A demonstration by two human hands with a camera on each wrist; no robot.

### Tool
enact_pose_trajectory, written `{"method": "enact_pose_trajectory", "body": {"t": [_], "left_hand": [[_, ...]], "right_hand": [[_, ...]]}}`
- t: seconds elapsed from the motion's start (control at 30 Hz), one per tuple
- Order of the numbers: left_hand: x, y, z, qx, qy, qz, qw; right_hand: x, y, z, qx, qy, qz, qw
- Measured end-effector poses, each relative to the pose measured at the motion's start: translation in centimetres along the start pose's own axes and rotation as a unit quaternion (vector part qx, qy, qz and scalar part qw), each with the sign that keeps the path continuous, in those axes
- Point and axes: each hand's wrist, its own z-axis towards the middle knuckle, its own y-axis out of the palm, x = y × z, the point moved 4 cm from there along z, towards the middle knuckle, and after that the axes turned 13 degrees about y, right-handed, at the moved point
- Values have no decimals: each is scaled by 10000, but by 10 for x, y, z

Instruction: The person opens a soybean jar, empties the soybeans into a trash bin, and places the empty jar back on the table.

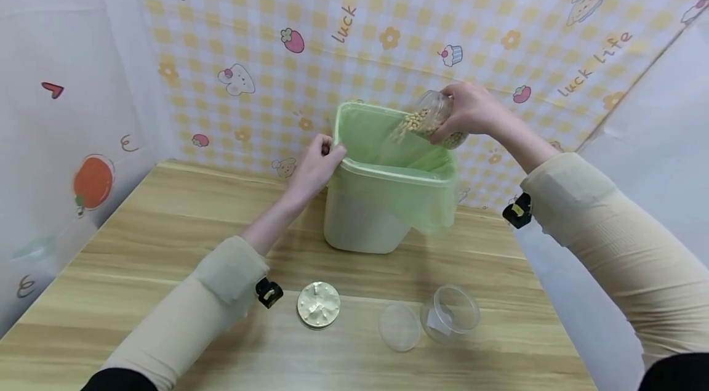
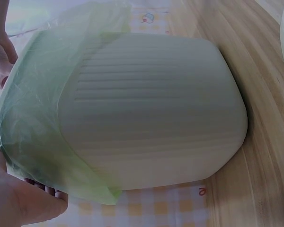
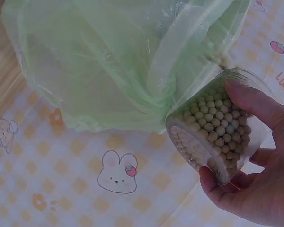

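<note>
My right hand (image 1: 471,111) grips a clear jar (image 3: 217,127) of pale round beans, tilted mouth-down over the left-leaning side of a bin's opening. A stream of the beans (image 1: 407,127) falls from its mouth into the bin. Many beans are still inside the jar, seen through its wall in the right wrist view. The white bin (image 2: 156,109) stands upright, lined with a thin green bag (image 1: 432,206) folded over the rim. At the rim's left corner my left hand (image 1: 318,166) pinches the edge and the bag, thumb on top. The bin's bottom is hidden.
On the wooden table (image 1: 183,243) in front of the bin lie a round metallic lid (image 1: 318,305), a clear flat disc (image 1: 399,327) and a clear plastic cup (image 1: 465,311) tipped on its side. A checked patterned cloth (image 1: 310,83) hangs close behind the bin.
</note>
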Motion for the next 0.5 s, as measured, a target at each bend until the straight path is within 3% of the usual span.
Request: {"method": "enact_pose_trajectory", "body": {"t": [0.5], "left_hand": [[0,-1,1,31,7,44,10000]], "right_hand": [[-4,-3,0,25,-39,-41,10000]]}}
